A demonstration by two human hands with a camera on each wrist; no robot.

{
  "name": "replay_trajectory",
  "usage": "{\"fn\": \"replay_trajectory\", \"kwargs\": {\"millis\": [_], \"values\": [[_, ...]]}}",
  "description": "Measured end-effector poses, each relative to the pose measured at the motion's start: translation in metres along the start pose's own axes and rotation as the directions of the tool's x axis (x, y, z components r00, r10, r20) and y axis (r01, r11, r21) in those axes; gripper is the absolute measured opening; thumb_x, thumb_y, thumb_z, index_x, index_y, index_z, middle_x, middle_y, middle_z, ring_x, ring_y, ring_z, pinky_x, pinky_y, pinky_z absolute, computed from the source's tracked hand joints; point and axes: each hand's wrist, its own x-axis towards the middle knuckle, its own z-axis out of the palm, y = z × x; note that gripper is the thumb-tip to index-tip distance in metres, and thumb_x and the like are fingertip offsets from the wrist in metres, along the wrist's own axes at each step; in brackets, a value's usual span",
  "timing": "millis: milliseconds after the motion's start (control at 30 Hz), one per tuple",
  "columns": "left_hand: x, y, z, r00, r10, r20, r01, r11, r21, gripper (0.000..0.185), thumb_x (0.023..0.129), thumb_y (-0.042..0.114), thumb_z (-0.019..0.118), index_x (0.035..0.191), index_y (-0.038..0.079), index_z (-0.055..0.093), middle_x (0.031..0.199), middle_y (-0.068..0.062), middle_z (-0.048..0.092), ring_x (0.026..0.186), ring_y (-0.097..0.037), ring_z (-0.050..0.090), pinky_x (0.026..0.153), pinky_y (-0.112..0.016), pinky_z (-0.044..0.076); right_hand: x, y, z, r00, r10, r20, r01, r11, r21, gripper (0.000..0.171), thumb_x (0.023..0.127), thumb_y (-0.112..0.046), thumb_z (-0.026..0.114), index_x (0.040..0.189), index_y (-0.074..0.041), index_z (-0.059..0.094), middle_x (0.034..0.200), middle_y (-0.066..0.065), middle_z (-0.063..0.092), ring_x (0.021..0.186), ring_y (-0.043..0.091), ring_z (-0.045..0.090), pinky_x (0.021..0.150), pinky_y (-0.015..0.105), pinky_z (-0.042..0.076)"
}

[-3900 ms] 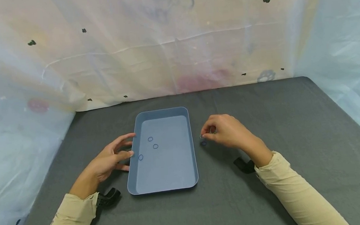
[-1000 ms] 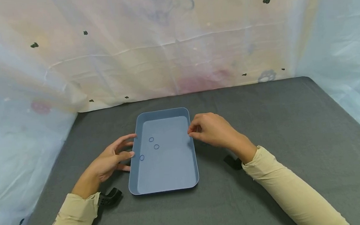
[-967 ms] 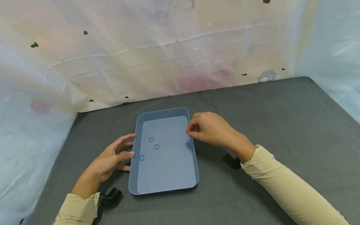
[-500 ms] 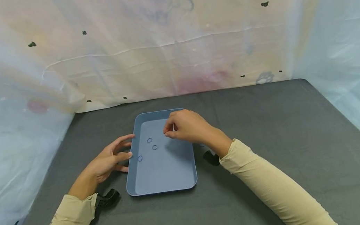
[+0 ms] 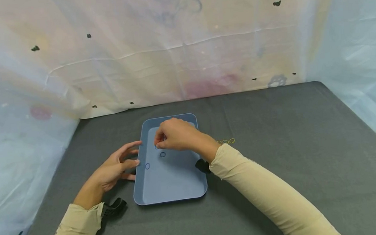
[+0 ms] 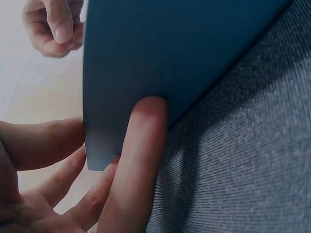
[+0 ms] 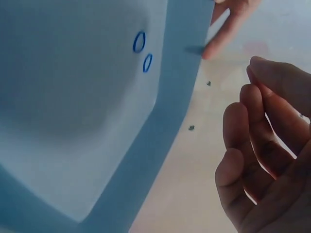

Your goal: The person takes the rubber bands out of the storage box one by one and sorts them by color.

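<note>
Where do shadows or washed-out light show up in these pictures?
Head view: soft shadow beneath the right hand, on the tray. Left wrist view: tray wall dark, upper left washed out, shadow on the cloth. Right wrist view: grey shade across the tray's floor, the sheet pale, blue rings standing out.

- The tray (image 5: 174, 184) looked like smooth, matt plastic.
- The tabletop (image 5: 280, 129) showed matt, finely ribbed cloth.
- The backdrop (image 5: 158, 72) looked like creased, faintly glossy plastic sheeting.
- The right sleeve (image 5: 268, 188) was wrinkled cloth.
</note>
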Motion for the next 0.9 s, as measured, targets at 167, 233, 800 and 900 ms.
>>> {"fn": "replay_trajectory", "kwargs": {"millis": [167, 233, 800, 900], "values": [[0.001, 0.000, 0.000, 1.000, -0.003, -0.007, 0.003, 1.000, -0.007, 0.071, 0.099, 0.016, 0.062, 0.158, 0.023, 0.023, 0.160, -0.022, 0.022, 0.118, -0.032, 0.059, 0.081, -0.052, 0.059, 0.011, -0.006, 0.009, 0.999, -0.003, 0.052, 0.002, 1.000, 0.026, 0.009, 0.093, -0.028, 0.071, 0.097, -0.024, 0.078, 0.090, -0.012, 0.071, 0.076, 0.005, 0.062, 0.073, 0.023, 0.052], [0.000, 0.000, 0.000, 1.000, -0.003, -0.006, 0.003, 1.000, -0.010, 0.072, 0.099, 0.016, 0.062, 0.158, 0.023, 0.023, 0.160, -0.022, 0.022, 0.118, -0.032, 0.059, 0.081, -0.052, 0.059, 0.016, -0.006, 0.016, 0.997, -0.015, 0.073, 0.013, 0.999, 0.033, 0.008, 0.093, -0.028, 0.072, 0.095, -0.025, 0.078, 0.088, -0.013, 0.071, 0.075, 0.004, 0.061, 0.075, 0.023, 0.052], [0.005, 0.005, 0.002, 0.999, 0.009, 0.035, -0.008, 1.000, -0.017, 0.070, 0.101, 0.015, 0.058, 0.159, 0.021, 0.020, 0.161, -0.022, 0.020, 0.119, -0.030, 0.058, 0.082, -0.054, 0.059, 0.023, -0.004, 0.062, 0.999, -0.034, 0.006, 0.034, 0.997, -0.069, 0.009, 0.092, -0.027, 0.072, 0.096, -0.023, 0.079, 0.090, -0.012, 0.073, 0.077, 0.002, 0.062, 0.068, 0.021, 0.051], [0.004, 0.005, -0.001, 0.999, -0.006, 0.032, 0.007, 1.000, -0.018, 0.068, 0.101, 0.015, 0.058, 0.159, 0.024, 0.021, 0.161, -0.020, 0.019, 0.119, -0.030, 0.057, 0.083, -0.054, 0.059, 0.025, -0.008, 0.064, 0.999, -0.040, 0.002, 0.041, 0.996, -0.085, 0.011, 0.093, -0.029, 0.072, 0.099, -0.024, 0.079, 0.094, -0.012, 0.074, 0.081, 0.002, 0.063, 0.071, 0.021, 0.053]]}}
